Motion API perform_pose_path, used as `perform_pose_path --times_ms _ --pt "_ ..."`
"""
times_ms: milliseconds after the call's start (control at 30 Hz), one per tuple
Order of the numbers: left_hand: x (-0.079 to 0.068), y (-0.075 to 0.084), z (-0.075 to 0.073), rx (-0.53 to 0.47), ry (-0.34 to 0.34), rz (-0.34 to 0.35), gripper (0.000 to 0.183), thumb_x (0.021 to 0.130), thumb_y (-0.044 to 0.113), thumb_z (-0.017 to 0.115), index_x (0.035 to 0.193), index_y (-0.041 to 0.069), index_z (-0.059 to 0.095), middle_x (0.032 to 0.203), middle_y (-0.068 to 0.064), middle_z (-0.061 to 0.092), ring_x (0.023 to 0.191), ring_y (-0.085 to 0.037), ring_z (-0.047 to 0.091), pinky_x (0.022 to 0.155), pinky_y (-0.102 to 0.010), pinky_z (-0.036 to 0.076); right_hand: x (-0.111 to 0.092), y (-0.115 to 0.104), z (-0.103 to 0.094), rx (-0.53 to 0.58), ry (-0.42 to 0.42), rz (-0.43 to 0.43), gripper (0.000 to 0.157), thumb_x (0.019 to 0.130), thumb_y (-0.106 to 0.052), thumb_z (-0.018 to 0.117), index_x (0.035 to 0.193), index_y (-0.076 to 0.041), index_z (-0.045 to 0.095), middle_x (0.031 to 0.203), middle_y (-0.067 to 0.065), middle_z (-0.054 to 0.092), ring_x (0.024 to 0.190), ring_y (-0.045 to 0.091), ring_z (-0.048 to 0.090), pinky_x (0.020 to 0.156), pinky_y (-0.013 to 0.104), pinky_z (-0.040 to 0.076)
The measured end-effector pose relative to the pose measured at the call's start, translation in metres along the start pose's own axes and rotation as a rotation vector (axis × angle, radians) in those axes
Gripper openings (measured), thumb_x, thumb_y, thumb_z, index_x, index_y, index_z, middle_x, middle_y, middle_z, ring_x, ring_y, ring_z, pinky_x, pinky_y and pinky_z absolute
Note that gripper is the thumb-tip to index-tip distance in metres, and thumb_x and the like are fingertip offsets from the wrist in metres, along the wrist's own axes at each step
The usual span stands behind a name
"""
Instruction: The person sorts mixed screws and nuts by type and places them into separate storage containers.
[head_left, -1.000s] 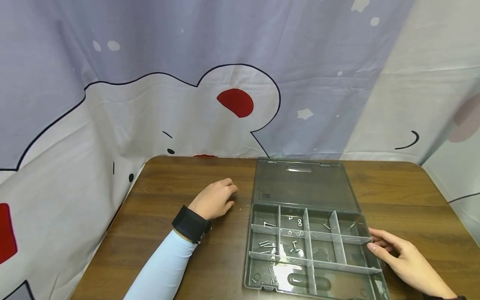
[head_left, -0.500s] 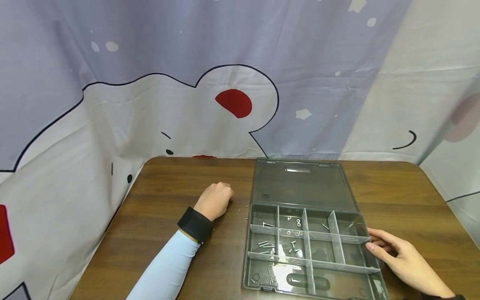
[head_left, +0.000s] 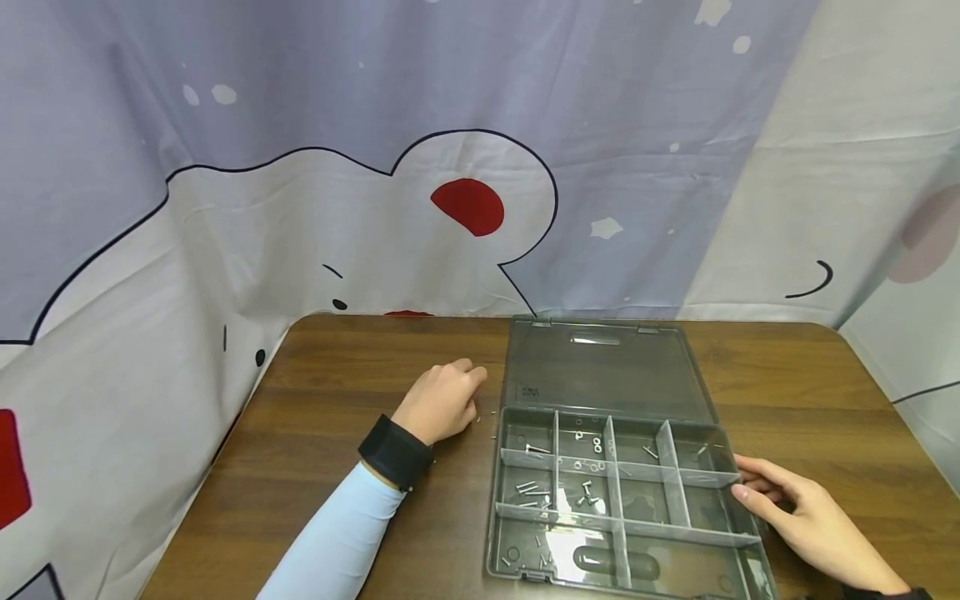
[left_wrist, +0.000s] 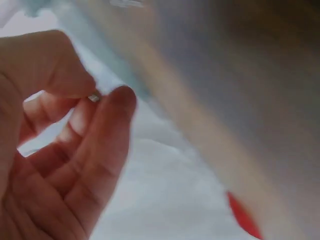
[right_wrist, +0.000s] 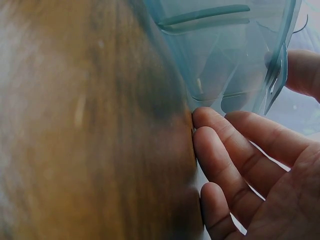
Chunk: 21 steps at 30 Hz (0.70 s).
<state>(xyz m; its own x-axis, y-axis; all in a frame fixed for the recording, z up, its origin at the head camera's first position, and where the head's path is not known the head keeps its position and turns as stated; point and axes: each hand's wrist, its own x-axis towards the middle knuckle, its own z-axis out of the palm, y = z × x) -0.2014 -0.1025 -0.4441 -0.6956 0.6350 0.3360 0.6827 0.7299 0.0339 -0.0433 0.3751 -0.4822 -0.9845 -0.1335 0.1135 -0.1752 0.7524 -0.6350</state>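
My left hand is just above the table, left of a grey see-through compartment box. Between thumb and fingertip it pinches a tiny ridged metal screw, mostly covered by the fingers in the left wrist view. The box lies open, its lid folded back flat. My right hand grips the box's right wall, thumb at the rim and fingers against the outside, close to the tabletop. Screws and small nuts lie sorted among the compartments.
A few tiny metal bits lie on the wooden table between my left hand and the box. A printed cloth hangs behind the table's far edge. A dark cable runs at far right.
My left hand first turned knuckles-up with its fingers hidden, then moved right toward the box, the fingers showing again. The right hand and the box stayed in place.
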Motion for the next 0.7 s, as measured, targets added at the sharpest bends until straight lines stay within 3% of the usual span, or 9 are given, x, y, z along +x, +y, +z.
perform_pose_path --times_ms 200,333,533,700 --pt "0.014 0.044 -0.021 -0.136 0.084 0.177 0.021 0.076 -0.004 0.065 0.085 0.014 0.06 0.081 0.004 0.049 0.062 -0.004 0.047 0.055 -0.016 0.041 0.0 0.0 -0.001 0.001 -0.002 0.002 0.039 0.1 -0.016 0.067 0.137 -0.003 0.063 0.111 -0.025 0.066 0.088 -0.007 0.061 0.069 0.02 0.05" --pt "0.026 0.08 -0.03 -0.202 0.095 0.304 0.021 0.075 -0.003 0.063 0.082 0.016 0.058 0.08 0.007 0.048 0.064 -0.002 0.047 0.058 -0.014 0.04 0.0 0.001 0.0 0.002 0.009 -0.011 0.039 0.1 -0.015 0.068 0.136 -0.003 0.064 0.111 -0.026 0.066 0.088 -0.007 0.061 0.07 0.018 0.049" --pt "0.046 0.13 -0.037 -0.167 0.045 0.471 0.02 0.078 0.003 0.066 0.085 0.02 0.059 0.082 0.009 0.049 0.068 0.0 0.045 0.063 -0.015 0.041 -0.001 0.001 0.0 0.012 0.026 -0.03 0.038 0.099 -0.012 0.068 0.135 -0.002 0.065 0.109 -0.027 0.066 0.087 -0.007 0.062 0.07 0.016 0.049" --pt "0.06 0.164 -0.041 -0.122 0.0 0.561 0.018 0.082 0.007 0.068 0.093 0.021 0.064 0.085 0.011 0.054 0.072 0.002 0.051 0.068 -0.012 0.043 0.0 0.0 0.0 0.017 0.008 -0.006 0.038 0.1 -0.015 0.067 0.136 -0.003 0.064 0.11 -0.028 0.065 0.087 -0.006 0.062 0.069 0.019 0.05"
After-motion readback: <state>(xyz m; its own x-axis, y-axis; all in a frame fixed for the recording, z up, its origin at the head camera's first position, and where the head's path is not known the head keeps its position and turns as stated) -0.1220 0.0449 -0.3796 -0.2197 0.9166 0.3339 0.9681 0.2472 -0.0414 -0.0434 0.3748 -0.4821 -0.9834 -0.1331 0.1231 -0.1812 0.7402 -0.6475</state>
